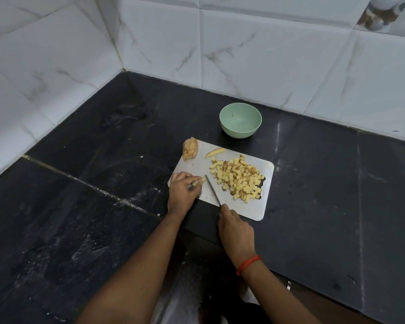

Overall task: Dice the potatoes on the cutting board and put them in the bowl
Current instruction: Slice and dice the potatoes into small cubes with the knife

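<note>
Right now a few potato strips (199, 181) lie at the left end of the cutting board (243, 208), pinched under the curled fingers of the left hand (182, 191), while the right hand (235, 228) is wrapped round the handle of a knife (212, 190) whose tip sits just beside them. To their right a heap of potato dice (239, 181) covers the board's middle. A sliced potato half (190, 148) and a loose wedge (215, 152) sit at its far edge, and the green bowl (234, 133) stands just beyond on the dark counter (80, 183).
</note>
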